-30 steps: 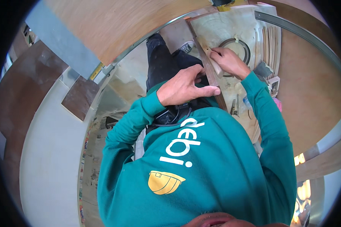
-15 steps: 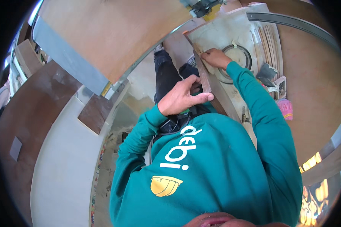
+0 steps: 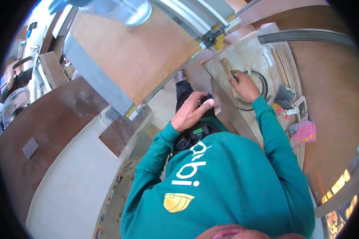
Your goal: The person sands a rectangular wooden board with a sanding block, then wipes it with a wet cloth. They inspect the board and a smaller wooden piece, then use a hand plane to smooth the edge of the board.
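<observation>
My right hand (image 3: 244, 85) reaches out over a pale workbench panel (image 3: 251, 51) and is closed on a tool with a light wooden handle (image 3: 226, 67). The hand lies over a dark circular ring (image 3: 263, 81) set in that panel. My left hand (image 3: 192, 112) is nearer my body, fingers curled, thumb lying along the near edge of a narrow brown board (image 3: 223, 113) that it grips. Dark trousers and a shoe (image 3: 180, 75) show beyond it. My teal sleeves come up from below.
A large plywood sheet (image 3: 135, 51) with a grey metal edge (image 3: 93, 79) stands at the upper left. A yellow and black clamp (image 3: 213, 38) sits at the bench's far corner. Thin wood strips (image 3: 283, 59), small items and a pink packet (image 3: 305, 133) lie at the right. Brown and white panels (image 3: 68, 179) lie on the left.
My right hand has slid farther out along the bench panel and now holds the wooden handle there. My left hand stays at the brown board's edge. The view has tilted.
</observation>
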Action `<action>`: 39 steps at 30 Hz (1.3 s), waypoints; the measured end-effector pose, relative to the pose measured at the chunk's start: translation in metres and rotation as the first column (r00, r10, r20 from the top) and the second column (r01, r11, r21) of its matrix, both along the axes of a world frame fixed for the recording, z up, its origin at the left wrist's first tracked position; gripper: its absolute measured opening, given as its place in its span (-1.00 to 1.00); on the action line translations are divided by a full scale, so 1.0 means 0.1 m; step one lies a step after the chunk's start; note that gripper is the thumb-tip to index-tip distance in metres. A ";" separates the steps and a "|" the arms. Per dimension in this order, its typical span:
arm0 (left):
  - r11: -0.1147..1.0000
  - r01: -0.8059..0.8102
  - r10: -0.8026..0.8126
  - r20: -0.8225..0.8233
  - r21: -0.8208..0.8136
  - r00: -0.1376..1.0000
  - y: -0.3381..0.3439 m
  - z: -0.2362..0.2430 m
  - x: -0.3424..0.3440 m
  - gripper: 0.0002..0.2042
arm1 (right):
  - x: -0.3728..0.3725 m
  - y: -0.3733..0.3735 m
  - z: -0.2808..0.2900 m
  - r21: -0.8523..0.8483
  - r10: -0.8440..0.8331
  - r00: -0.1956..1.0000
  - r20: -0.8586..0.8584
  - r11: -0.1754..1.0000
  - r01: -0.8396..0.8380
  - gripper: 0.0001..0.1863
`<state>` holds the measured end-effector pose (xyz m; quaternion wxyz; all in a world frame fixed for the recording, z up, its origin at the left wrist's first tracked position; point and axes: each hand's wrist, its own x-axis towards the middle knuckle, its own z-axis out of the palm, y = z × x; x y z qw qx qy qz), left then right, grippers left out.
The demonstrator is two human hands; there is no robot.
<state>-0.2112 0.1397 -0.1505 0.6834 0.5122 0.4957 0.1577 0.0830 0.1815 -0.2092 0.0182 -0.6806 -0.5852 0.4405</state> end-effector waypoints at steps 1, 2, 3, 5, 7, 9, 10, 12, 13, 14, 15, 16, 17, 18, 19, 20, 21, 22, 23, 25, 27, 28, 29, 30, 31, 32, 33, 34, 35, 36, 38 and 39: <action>0.996 -0.010 0.013 0.032 -0.087 0.999 0.13 0.15 0.04 -0.24 | 0.01 -0.06 0.15 0.091 -0.008 0.999 -0.045 0.996 0.012 -0.42; 0.996 -0.037 0.042 0.070 -0.081 0.997 0.19 0.15 0.09 -0.22 | 0.00 -0.12 0.32 0.181 -0.012 0.996 -0.090 0.983 0.028 -0.42; 0.995 -0.070 0.078 0.108 -0.074 0.991 0.23 0.11 0.17 -0.19 | -0.02 -0.15 0.53 0.179 -0.029 0.987 -0.155 0.982 0.057 -0.44; 0.988 -0.086 0.109 0.183 -0.131 0.977 0.40 0.10 0.33 -0.15 | -0.08 -0.20 0.93 0.164 -0.056 0.955 -0.292 0.981 0.108 -0.47; 0.964 -0.112 0.196 0.362 -0.242 0.911 0.52 -0.01 0.51 -0.16 | -0.10 -0.31 1.15 0.191 -0.041 0.909 -0.416 0.973 0.131 -0.47; 0.897 -0.075 0.307 0.493 -0.435 0.814 0.62 0.07 0.68 -0.25 | -0.11 -0.41 1.21 0.276 -0.011 0.857 -0.515 0.944 0.178 -0.50; 0.921 -0.086 0.273 0.470 -0.380 0.839 0.69 0.10 0.70 -0.29 | -0.12 -0.40 1.24 0.294 -0.019 0.858 -0.513 0.935 0.196 -0.54; 0.954 -0.065 0.186 0.404 -0.293 0.896 0.74 0.19 0.72 -0.37 | -0.14 -0.48 1.26 0.297 -0.086 0.855 -0.511 0.916 0.270 -0.61; 0.958 -0.082 0.200 0.433 -0.276 0.879 0.75 0.26 0.71 -0.46 | -0.17 -0.50 1.21 0.428 -0.042 0.840 -0.542 0.846 0.318 -0.70; 0.976 -0.062 0.148 0.432 -0.207 0.890 0.75 0.35 0.69 -0.47 | -0.22 -0.52 1.20 0.412 -0.080 0.824 -0.561 0.837 0.362 -0.72; 0.989 -0.032 0.091 0.430 -0.143 0.898 0.77 0.43 0.68 -0.47 | -0.26 -0.55 1.22 0.391 -0.126 0.807 -0.577 0.825 0.409 -0.74; 0.997 -0.001 0.034 0.427 -0.078 0.904 0.78 0.52 0.66 -0.48 | -0.30 -0.58 1.21 0.370 -0.171 0.788 -0.592 0.810 0.454 -0.76; 0.998 0.042 -0.053 0.382 0.035 0.923 0.79 0.60 0.66 -0.49 | -0.32 -0.61 1.14 0.336 -0.176 0.741 -0.648 0.807 0.486 -0.78; 0.996 0.060 -0.078 0.367 0.059 0.927 0.78 0.66 0.66 -0.44 | -0.33 -0.59 1.06 0.312 -0.171 0.694 -0.699 0.801 0.511 -0.79; 0.994 0.077 -0.102 0.353 0.084 0.930 0.77 0.71 0.66 -0.39 | -0.33 -0.59 1.02 0.287 -0.163 0.645 -0.746 0.796 0.533 -0.81; 0.991 0.083 -0.116 0.340 0.110 0.933 0.76 0.76 0.66 -0.34 | -0.31 -0.58 1.00 0.212 -0.203 0.588 -0.783 0.802 0.559 -0.82; 0.989 0.103 -0.131 0.304 0.108 0.944 0.77 0.79 0.64 -0.35 | -0.28 -0.59 0.99 0.135 -0.242 0.528 -0.814 0.805 0.577 -0.83; 0.991 0.093 -0.120 0.315 0.101 0.942 0.78 0.77 0.63 -0.37 | -0.26 -0.60 0.98 0.058 -0.280 0.466 -0.840 0.806 0.589 -0.82; 0.993 0.074 -0.100 0.326 0.092 0.940 0.80 0.71 0.60 -0.38 | -0.23 -0.60 1.02 0.031 -0.307 0.434 -0.847 0.786 0.617 -0.81; 1.000 0.004 0.001 0.388 -0.014 0.922 0.76 0.70 0.56 -0.49 | -0.11 -0.61 1.14 -0.023 -0.365 0.375 -0.852 0.742 0.670 -0.79; 0.998 -0.057 0.067 0.456 -0.036 0.888 0.75 0.74 0.55 -0.53 | 0.17 -0.57 1.06 -0.047 -0.395 0.201 -0.897 0.535 0.844 -0.79; 0.995 -0.092 0.105 0.488 -0.050 0.867 0.74 0.74 0.54 -0.55 | 0.43 -0.53 1.06 0.069 -0.550 0.340 -0.763 0.454 0.888 -0.74; 0.993 -0.117 0.119 0.482 -0.033 0.868 0.73 0.73 0.52 -0.58 | 0.69 -0.50 1.02 0.203 -0.692 0.431 -0.580 0.389 0.898 -0.68; 0.993 -0.114 0.108 0.467 -0.016 0.878 0.74 0.73 0.51 -0.58 | 0.93 -0.50 0.93 0.474 -0.652 0.651 -0.389 0.464 0.748 -0.63; 0.994 -0.108 0.096 0.454 0.001 0.886 0.76 0.74 0.52 -0.57 | 1.15 -0.52 0.86 0.681 -0.594 0.793 -0.136 0.525 0.511 -0.57; 0.994 -0.107 0.089 0.438 0.016 0.894 0.76 0.75 0.53 -0.56 | 1.26 -0.54 0.82 0.795 -0.519 0.842 0.147 0.569 0.212 -0.50; 0.996 -0.085 0.066 0.430 0.024 0.900 0.78 0.75 0.55 -0.55 | 1.15 -0.52 0.94 0.697 -0.388 0.920 -0.058 0.644 0.315 -0.48; 0.995 -0.096 0.093 0.459 -0.018 0.884 0.77 0.77 0.56 -0.55 | 1.00 -0.51 1.04 0.573 -0.263 0.923 -0.279 0.726 0.380 -0.45; 0.993 -0.097 0.115 0.490 -0.062 0.864 0.79 0.80 0.59 -0.54 | 0.80 -0.49 1.24 0.433 -0.165 0.855 -0.492 0.806 0.405 -0.42; 0.990 -0.093 0.134 0.521 -0.105 0.843 0.81 0.79 0.61 -0.54 | 0.55 -0.48 1.43 0.303 -0.125 0.830 -0.543 0.893 0.333 -0.43; 0.972 -0.102 0.209 0.584 -0.210 0.784 0.84 0.78 0.65 -0.49 | 0.17 -0.46 1.66 0.189 -0.073 0.808 -0.585 0.956 0.224 -0.44; 0.968 -0.108 0.223 0.586 -0.224 0.779 0.83 0.83 0.66 -0.46 | 0.04 -0.44 1.70 0.205 -0.052 0.817 -0.574 0.957 0.205 -0.44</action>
